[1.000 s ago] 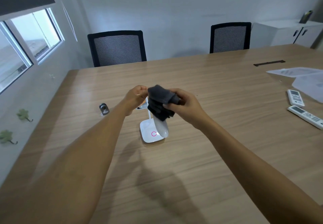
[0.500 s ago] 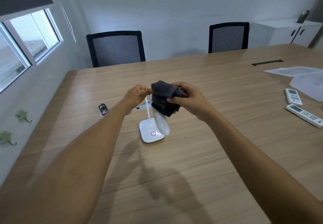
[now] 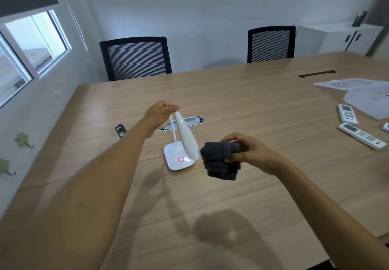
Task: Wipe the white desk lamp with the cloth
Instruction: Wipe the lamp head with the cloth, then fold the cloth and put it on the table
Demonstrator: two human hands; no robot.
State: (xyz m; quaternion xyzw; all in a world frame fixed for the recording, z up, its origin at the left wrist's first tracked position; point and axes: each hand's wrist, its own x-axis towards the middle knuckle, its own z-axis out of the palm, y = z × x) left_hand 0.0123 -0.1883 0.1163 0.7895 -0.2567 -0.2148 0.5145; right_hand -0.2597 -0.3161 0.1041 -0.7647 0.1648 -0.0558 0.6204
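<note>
The white desk lamp (image 3: 186,137) stands on the wooden table (image 3: 242,105), its square base showing a pink ring and its long head folded down over the base. My left hand (image 3: 161,111) pinches the top of the lamp where head and thin neck meet. My right hand (image 3: 245,150) grips a bunched dark grey cloth (image 3: 220,161). The cloth sits at the lamp head's lower tip, just to its right, touching or nearly touching it.
A cable grommet (image 3: 189,121) lies in the table behind the lamp, a small metal cylinder (image 3: 120,130) to its left. Two remotes (image 3: 347,113) (image 3: 362,136) and loose papers (image 3: 357,88) lie at the right. Two black chairs (image 3: 136,56) (image 3: 271,43) stand at the far edge.
My right hand has slid the cloth down the lamp head from its top to its lower tip, uncovering the head. My left hand keeps its hold on the lamp's top.
</note>
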